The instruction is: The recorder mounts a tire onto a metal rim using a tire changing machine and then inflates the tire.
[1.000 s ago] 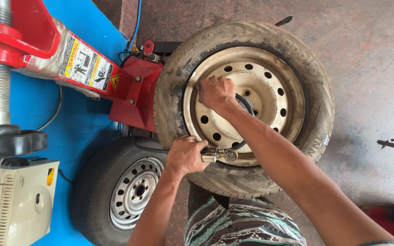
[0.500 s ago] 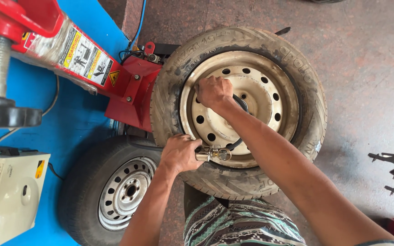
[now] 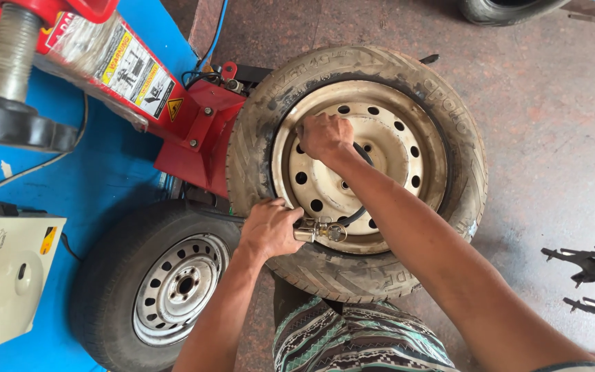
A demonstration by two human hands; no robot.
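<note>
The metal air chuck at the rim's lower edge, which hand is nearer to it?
Left. The left hand grips the air chuck; the right hand rests higher on the cream wheel disc.

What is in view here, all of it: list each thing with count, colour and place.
wheel on the machine: one, black tyre on a cream steel rim, centre.
air chuck: one, metal, at the rim's lower edge, black hose attached.
second wheel: one, black tyre on a grey rim, lower left, on the floor.
tyre machine: one, red, with a yellow warning label, upper left.
blue surface: one, left side.
cream box: one, far left edge.
dark metal tools: several, right edge.
patterned clothing: green and white, bottom centre.
left hand: grip on the air chuck.
right hand: pressing on the rim.
</note>
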